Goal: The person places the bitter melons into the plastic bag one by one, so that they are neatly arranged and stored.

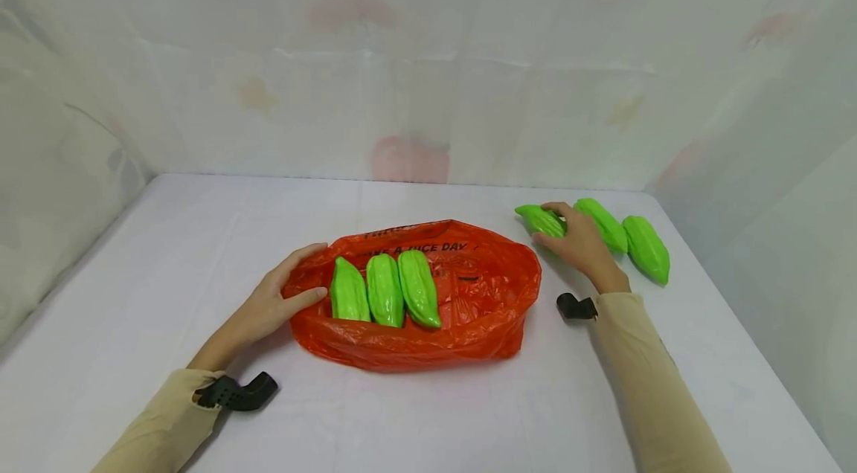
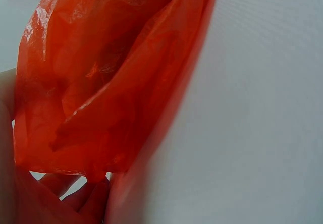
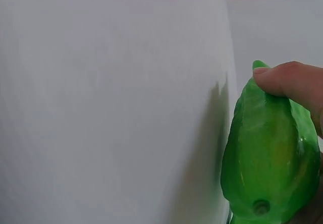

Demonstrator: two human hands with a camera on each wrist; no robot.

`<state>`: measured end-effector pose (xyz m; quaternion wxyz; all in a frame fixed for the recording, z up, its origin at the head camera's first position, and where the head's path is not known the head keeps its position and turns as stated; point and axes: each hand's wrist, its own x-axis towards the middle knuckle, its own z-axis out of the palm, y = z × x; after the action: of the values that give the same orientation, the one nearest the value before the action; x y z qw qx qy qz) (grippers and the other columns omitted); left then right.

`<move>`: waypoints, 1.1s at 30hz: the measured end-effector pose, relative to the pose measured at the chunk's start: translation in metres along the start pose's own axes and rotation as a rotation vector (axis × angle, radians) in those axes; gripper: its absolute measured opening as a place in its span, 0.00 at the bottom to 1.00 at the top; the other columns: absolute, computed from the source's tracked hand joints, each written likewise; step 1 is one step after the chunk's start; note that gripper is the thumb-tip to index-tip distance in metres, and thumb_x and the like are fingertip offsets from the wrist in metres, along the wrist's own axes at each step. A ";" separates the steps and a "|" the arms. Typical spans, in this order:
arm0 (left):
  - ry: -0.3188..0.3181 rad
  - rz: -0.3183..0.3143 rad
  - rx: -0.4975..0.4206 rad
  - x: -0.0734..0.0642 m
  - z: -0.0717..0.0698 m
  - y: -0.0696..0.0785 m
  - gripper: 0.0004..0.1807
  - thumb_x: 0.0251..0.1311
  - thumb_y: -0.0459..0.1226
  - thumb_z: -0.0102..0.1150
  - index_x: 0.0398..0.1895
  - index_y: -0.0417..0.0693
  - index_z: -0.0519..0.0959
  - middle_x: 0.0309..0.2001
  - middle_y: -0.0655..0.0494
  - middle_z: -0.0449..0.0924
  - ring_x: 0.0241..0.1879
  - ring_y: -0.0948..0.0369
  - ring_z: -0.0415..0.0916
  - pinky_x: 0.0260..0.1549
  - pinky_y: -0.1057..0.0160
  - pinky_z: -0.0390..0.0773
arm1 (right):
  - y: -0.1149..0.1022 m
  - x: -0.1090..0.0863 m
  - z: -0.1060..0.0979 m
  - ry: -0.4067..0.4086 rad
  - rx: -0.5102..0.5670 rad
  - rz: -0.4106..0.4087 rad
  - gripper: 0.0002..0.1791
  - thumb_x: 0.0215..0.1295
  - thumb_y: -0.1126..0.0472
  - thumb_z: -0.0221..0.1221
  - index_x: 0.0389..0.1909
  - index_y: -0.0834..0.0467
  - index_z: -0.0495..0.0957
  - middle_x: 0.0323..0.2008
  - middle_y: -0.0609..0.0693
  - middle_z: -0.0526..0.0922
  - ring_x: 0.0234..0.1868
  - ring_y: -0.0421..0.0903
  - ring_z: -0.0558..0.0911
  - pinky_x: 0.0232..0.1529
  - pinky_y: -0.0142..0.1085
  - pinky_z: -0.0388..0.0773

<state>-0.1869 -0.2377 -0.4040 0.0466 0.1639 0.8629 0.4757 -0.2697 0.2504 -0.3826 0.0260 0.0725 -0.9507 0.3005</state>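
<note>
A red plastic bag [image 1: 482, 287] with printed lettering lies with its mouth open towards me. Inside, three bright green, ridged, gourd-like fruits [image 1: 384, 291] lie side by side. My left hand [image 1: 277, 294] holds the bag's left end, thumb on the near side and fingers at the far side; in the left wrist view red film [image 2: 116, 98] partly hides the fingers. My right hand [image 1: 579, 239] grips another green gourd-like fruit [image 1: 538, 219] beyond the bag's right end. In the right wrist view, the thumb presses near the pointed end of this ridged fruit [image 3: 267, 158].
Two more green fruits, one partly behind the right hand [image 1: 605, 227] and one farther right [image 1: 647, 250], lie near the right edge of the white table [image 1: 428, 421]. A pale patterned cloth wall [image 1: 469, 108] stands behind the table.
</note>
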 end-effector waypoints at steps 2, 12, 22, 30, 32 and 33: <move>0.000 0.003 -0.001 0.000 0.000 0.000 0.35 0.68 0.41 0.58 0.76 0.56 0.58 0.72 0.47 0.63 0.69 0.47 0.61 0.64 0.35 0.65 | -0.001 -0.002 0.001 0.013 0.015 0.000 0.34 0.63 0.56 0.66 0.67 0.61 0.67 0.67 0.66 0.71 0.67 0.64 0.69 0.67 0.61 0.63; 0.002 0.005 0.006 0.000 0.000 0.000 0.35 0.68 0.41 0.58 0.76 0.55 0.58 0.72 0.47 0.64 0.68 0.48 0.62 0.64 0.37 0.65 | -0.004 -0.014 0.006 0.049 0.064 0.017 0.34 0.63 0.55 0.66 0.67 0.61 0.67 0.65 0.67 0.72 0.65 0.64 0.71 0.65 0.60 0.66; 0.007 0.005 0.002 0.000 -0.001 0.002 0.36 0.68 0.40 0.58 0.76 0.49 0.57 0.73 0.45 0.62 0.70 0.45 0.59 0.65 0.33 0.61 | -0.006 -0.018 0.007 0.059 0.086 0.009 0.34 0.63 0.55 0.66 0.67 0.61 0.67 0.65 0.67 0.72 0.66 0.64 0.71 0.65 0.60 0.67; 0.005 0.000 0.011 -0.001 -0.001 0.003 0.35 0.68 0.40 0.58 0.76 0.54 0.58 0.72 0.45 0.63 0.69 0.46 0.60 0.63 0.34 0.64 | -0.013 -0.018 0.005 0.070 0.089 0.003 0.33 0.64 0.54 0.66 0.67 0.60 0.67 0.65 0.65 0.72 0.64 0.63 0.72 0.64 0.59 0.69; 0.004 -0.003 0.009 -0.001 -0.001 0.004 0.35 0.68 0.40 0.58 0.76 0.55 0.58 0.72 0.46 0.63 0.68 0.46 0.61 0.63 0.34 0.64 | -0.015 -0.018 0.004 0.065 0.090 0.011 0.34 0.64 0.54 0.66 0.68 0.59 0.67 0.66 0.65 0.72 0.64 0.63 0.72 0.64 0.59 0.69; 0.002 -0.005 0.009 -0.001 -0.001 0.004 0.35 0.68 0.40 0.57 0.76 0.55 0.58 0.72 0.46 0.63 0.68 0.46 0.61 0.63 0.34 0.65 | -0.016 -0.018 0.003 0.063 0.092 0.015 0.34 0.64 0.53 0.66 0.68 0.59 0.67 0.66 0.65 0.72 0.64 0.63 0.72 0.63 0.59 0.69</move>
<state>-0.1856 -0.2367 -0.4007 0.0459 0.1616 0.8655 0.4718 -0.2493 0.2381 -0.3780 0.0504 0.0567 -0.9351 0.3463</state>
